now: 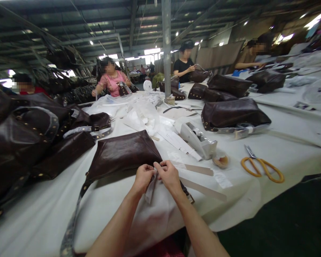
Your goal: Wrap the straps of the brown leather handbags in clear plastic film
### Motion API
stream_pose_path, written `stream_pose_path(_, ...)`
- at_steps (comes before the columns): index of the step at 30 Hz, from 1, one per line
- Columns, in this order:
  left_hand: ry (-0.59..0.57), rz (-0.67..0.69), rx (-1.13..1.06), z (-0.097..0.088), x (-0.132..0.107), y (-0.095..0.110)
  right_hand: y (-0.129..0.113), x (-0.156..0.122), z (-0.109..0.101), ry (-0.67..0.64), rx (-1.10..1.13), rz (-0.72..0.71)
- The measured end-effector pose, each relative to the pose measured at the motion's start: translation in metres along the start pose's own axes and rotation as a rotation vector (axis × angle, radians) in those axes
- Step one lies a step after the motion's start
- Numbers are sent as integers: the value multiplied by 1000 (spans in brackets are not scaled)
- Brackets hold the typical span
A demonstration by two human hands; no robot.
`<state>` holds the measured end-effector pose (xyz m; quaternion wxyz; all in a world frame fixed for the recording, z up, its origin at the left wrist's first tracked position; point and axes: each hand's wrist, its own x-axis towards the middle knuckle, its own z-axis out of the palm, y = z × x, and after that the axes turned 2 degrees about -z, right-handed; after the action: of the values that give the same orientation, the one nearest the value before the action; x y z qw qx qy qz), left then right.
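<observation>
A dark brown leather bag lies on the white-covered table just beyond my hands. My left hand is closed, its fingertips pinching a strap end wrapped in clear plastic. Beside it, my right hand pinches the same wrapped strap, with thumb and fingers near the bag's right corner. The bag's long studded strap hangs from its left corner toward the front edge. Part of a dark strap with a buckle shows behind my right wrist.
Right of my hands lie cardboard strips, a tape dispenser, a tape roll and orange-handled scissors. Many brown bags pile up at left; another bag lies at right. Several co-workers and a post stand beyond.
</observation>
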<state>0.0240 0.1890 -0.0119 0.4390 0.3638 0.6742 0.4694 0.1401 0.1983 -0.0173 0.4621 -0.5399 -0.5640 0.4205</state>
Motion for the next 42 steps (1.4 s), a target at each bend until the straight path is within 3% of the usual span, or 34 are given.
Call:
stream_pose_path(7, 39, 41, -4, 3, -1, -3, 14, 6, -2, -52, -48, -30)
stream_pose_path(12, -16, -20, -44, 1, -1, 0, 11, 8, -5, 30, -288, -186)
stream_pose_path(19, -80, -71, -87, -1, 1, 2, 8, 3, -1, 39, -442, -335)
stream_pose_path(30, 0, -78, -116, 6, 4, -3, 9, 6, 2, 16, -528, -400)
stream_pose_path(33, -9, -116, -126, 4, 3, 1, 4, 5, -7, 15, -469, -350)
stream_pose_path(38, -10, -153, -157, 5, 4, 7, -7, -20, -27, -87, -246, -37)
stream_pose_path(42, 21, -143, -182, 10, 5, 8, -12, -59, -20, -30, -376, -127)
